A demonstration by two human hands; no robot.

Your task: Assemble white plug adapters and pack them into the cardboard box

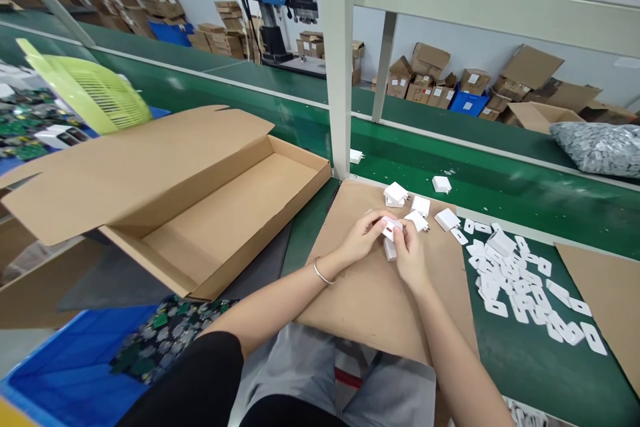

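Both hands meet over the cardboard sheet (365, 300), working on one white charger (391, 227) held just above its upper part. Left hand (364, 237): fingers curled, thumb and fingertips pinching the charger's left side; silver bracelet (323, 272) on that wrist. Right hand (411, 257): thumb pressed on the near face, fingers bent round the right side. Grip: both hands closed on the same charger, its red port (389, 229) facing the wearer. A white piece (390, 251) shows directly beneath; whether it touches the charger cannot be made out, the fingers covering the join. Loose chargers (397, 192) lie just beyond the hands, near the sheet's far edge, two of them stacked. One more (441, 184) sits farther off on the green trough (505, 197). Right of the sheet, white caps (520, 283) are heaped and scattered on the green bench (530, 373), with a charger (501, 242) lying among them at the far side. Left of the sheet: an open box (265, 233), lid folded back. Below it, a blue bin (65, 353) beside circuit boards (170, 333). Upper left, a lime basket (105, 90), tilted.
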